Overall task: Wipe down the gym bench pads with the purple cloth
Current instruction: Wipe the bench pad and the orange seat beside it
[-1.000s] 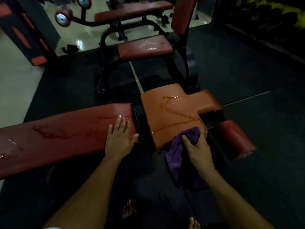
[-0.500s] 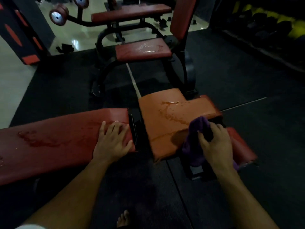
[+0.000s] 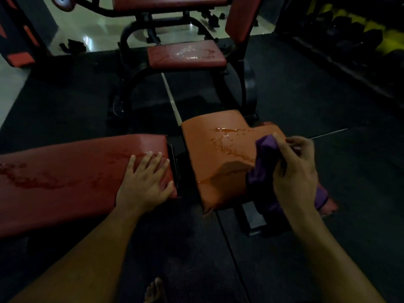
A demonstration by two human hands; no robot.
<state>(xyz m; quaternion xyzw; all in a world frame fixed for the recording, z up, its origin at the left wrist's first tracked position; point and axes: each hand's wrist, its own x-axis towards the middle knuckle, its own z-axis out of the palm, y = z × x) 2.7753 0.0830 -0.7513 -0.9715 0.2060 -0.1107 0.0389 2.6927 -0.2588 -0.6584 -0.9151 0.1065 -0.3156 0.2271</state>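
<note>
From the head view, the right hand point(image 3: 295, 171) has swept the purple cloth point(image 3: 265, 162) from the near edge of the orange seat pad point(image 3: 218, 149) across to that pad's right side, fingers clenched round the bunched fabric, its tail hanging below the pad's right edge. That stroke leaves a duller patch just left of the cloth, so the wipe looks to be biting, though a streak of liquid point(image 3: 227, 138) glistens up the pad's middle and wants another pass. The left hand point(image 3: 146, 178) lies flat and relaxed, grasping nothing, pressing the long red pad point(image 3: 65, 178) just left of the seat pad; that surface shows wet smears too. The cloth looks soft, crumpled and dark violet.
</note>
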